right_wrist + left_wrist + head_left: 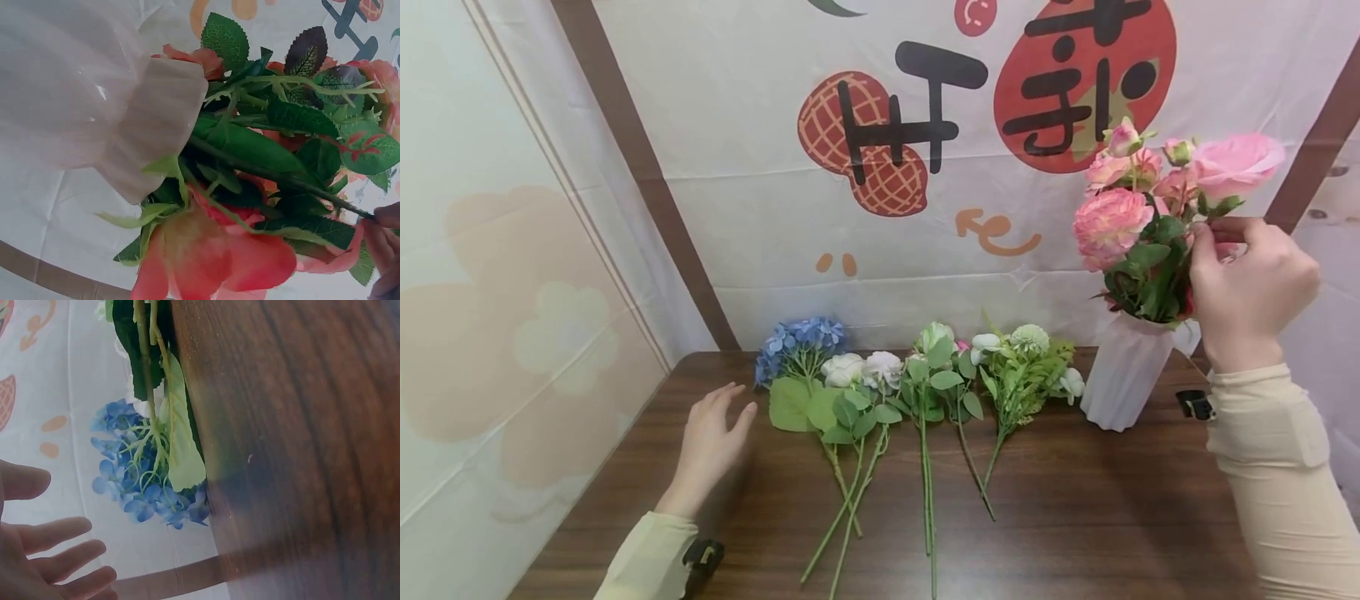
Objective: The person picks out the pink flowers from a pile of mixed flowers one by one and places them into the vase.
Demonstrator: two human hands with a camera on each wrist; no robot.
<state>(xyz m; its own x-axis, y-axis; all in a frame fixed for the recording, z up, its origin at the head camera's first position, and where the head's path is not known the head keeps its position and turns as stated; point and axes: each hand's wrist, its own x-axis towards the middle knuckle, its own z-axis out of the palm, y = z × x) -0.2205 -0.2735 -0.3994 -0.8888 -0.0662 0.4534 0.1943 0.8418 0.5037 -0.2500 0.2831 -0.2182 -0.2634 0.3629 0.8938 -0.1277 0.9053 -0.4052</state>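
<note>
My right hand [1255,287] pinches the dark green stem [281,176] of a large pink rose [1236,165] between thumb and fingertips. The stem runs down among leaves into the white fluted vase [1123,379]. Other pink flowers, including a ruffled peony-like bloom [1112,227], fill the vase's mouth. In the right wrist view a coral-red bloom [212,253] hangs over the vase's rim. My left hand [711,442] is beside the blue hydrangea [801,342], fingers loosely spread and holding nothing. The left wrist view shows this hydrangea [140,481] beyond the fingertips.
Along the brown wooden table [1037,533] lie white flowers [842,369], a pale lilac bloom [882,369], leafy green stems [927,467], a fern-like sprig [1022,383] and a pale green ball-shaped flower [1030,338]. A printed cloth [737,192] hangs behind the table.
</note>
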